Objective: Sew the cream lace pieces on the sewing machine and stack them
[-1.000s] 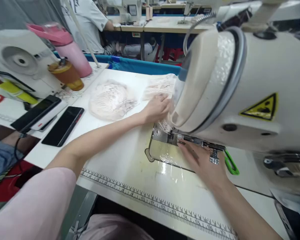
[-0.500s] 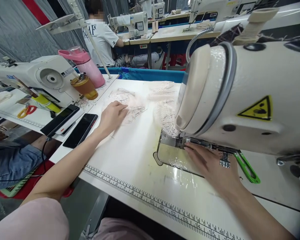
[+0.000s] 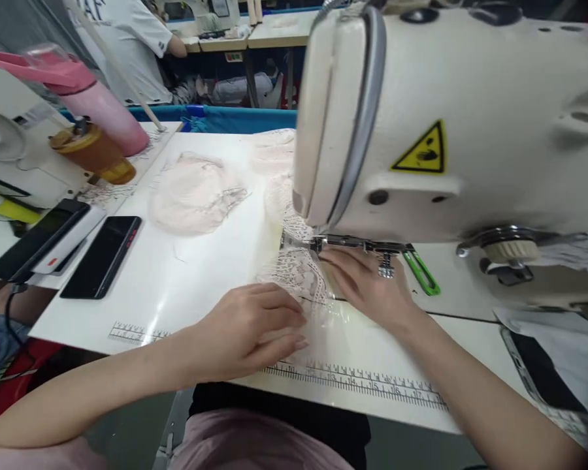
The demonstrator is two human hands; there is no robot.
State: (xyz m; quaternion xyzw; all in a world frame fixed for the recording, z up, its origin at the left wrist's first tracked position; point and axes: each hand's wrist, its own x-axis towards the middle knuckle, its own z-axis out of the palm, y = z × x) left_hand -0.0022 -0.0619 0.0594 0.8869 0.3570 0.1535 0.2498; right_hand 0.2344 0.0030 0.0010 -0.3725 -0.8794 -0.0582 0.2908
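Note:
A pale pink lace piece (image 3: 298, 274) runs under the needle area of the sewing machine (image 3: 421, 117) and spreads toward the table's front. My left hand (image 3: 255, 329) is at its near left edge, fingers curled and thumb below, closed on the sheer fabric. My right hand (image 3: 372, 287) lies beside the presser foot (image 3: 316, 243), fingers stretched out flat along the lace's right side; some fingertips are hidden behind the machine's metal parts. More lace (image 3: 287, 209) shows behind the needle. A separate crumpled pale pink piece (image 3: 191, 196) with loose threads rests on the table to the left.
Left stand a black phone (image 3: 102, 258), a power bank with cable (image 3: 39, 238), an amber cup (image 3: 95, 153) and a pink bottle (image 3: 98, 98). A green thread snipper (image 3: 421, 271) lies right of my right hand. Another phone (image 3: 543, 372) is at far right. A person (image 3: 127, 46) sits beyond.
My left hand has left the crumpled piece and moved right and nearer, to the lace at the needle. Lace now extends in front of the presser foot. The view has shifted right and down.

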